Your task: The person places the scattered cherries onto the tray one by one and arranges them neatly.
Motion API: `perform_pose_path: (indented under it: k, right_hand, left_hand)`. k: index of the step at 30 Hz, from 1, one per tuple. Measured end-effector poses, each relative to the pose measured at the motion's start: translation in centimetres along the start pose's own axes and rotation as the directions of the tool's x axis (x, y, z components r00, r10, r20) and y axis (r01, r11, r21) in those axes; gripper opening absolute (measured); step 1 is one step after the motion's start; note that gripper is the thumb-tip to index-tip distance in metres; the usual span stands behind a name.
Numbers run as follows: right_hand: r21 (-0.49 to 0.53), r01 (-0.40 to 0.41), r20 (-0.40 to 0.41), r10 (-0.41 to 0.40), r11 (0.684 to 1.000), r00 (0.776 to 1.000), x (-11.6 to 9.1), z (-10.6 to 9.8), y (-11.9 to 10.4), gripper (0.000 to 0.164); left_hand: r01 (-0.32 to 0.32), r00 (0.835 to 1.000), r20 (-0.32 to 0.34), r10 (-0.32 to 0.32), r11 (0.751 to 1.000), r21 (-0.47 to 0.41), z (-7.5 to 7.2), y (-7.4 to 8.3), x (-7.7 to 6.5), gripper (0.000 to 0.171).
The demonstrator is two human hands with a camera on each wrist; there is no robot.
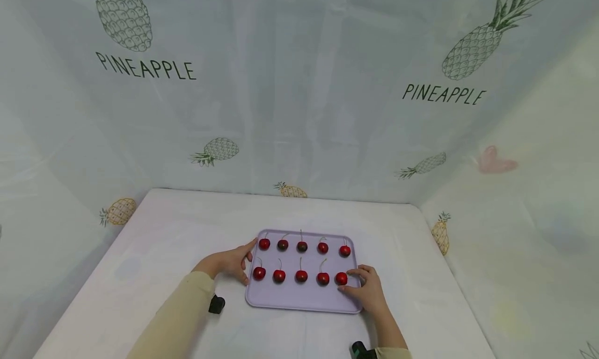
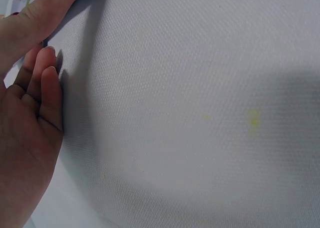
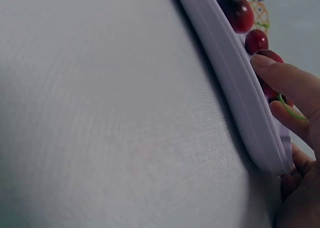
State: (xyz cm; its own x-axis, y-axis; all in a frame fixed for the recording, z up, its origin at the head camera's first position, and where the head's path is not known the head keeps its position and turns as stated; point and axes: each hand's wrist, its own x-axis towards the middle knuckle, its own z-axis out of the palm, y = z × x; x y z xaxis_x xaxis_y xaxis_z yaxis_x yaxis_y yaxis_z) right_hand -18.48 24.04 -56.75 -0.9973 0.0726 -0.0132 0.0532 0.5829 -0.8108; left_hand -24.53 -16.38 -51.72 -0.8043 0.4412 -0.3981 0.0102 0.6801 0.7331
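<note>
A lavender tray (image 1: pixel 304 298) lies on the white table, bearing two rows of red cherries with stems. My right hand (image 1: pixel 370 291) reaches over the tray's right rim and pinches the rightmost front-row cherry (image 1: pixel 341 279) between thumb and index finger. The right wrist view shows the thumb against this cherry (image 3: pixel 267 82), a green stem (image 3: pixel 289 107) by the index finger, and the other fingers low beside the tray's corner. At the tray's left edge, my left hand (image 1: pixel 232 260) rests with fingers spread along the rim. The left wrist view shows its remaining fingers (image 2: pixel 50 95) loosely bent.
The back row of cherries (image 1: pixel 302 246) runs along the tray's far side. A white cloth covers the table (image 1: pixel 206 208), and a pineapple-printed curtain (image 1: pixel 299 115) hangs behind and at both sides. Dark wrist devices (image 1: pixel 217 304) show by the sleeves.
</note>
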Motion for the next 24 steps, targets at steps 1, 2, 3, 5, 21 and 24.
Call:
perform_pose_path:
  k: [1, 2, 3, 5, 21, 24]
  right_hand:
    - [-0.005, -0.008, -0.001, 0.008, 1.000, 1.000, -0.1, 0.1, 0.0, 0.047]
    - [-0.010, -0.004, -0.003, 0.004, 1.000, 1.000, -0.1, 0.1, 0.0, 0.049]
    - [-0.008, -0.011, -0.005, 0.011, 1.000, 1.000, -0.1, 0.1, 0.0, 0.049]
    - [-0.011, -0.014, -0.010, 0.014, 1.000, 1.000, -0.1, 0.2, -0.1, 0.049]
    - [-0.184, 0.167, -0.081, -0.185, 0.969, 0.979, -0.4, -0.1, -1.9, 0.042]
    - [-0.275, 0.265, -0.046, -0.288, 0.924, 0.957, 0.0, -0.3, -2.1, 0.037]
  left_hand:
    - [-0.002, 1.000, -0.001, 0.002, 1.000, -0.003, 0.0, 0.0, 0.0, 0.120]
    - [-0.006, 1.000, -0.001, 0.006, 1.000, -0.007, 0.1, -0.1, -0.1, 0.120]
    - [-0.009, 1.000, -0.001, 0.009, 1.000, -0.008, 0.1, -0.1, 0.0, 0.120]
    - [-0.015, 1.000, 0.000, 0.015, 1.000, -0.009, 0.2, -0.2, 0.0, 0.120]
    - [-0.019, 1.000, 0.005, 0.019, 1.000, -0.020, 0.1, -0.1, 0.0, 0.121]
    - [-0.020, 1.000, 0.002, 0.020, 1.000, -0.015, 0.1, -0.2, 0.0, 0.121]
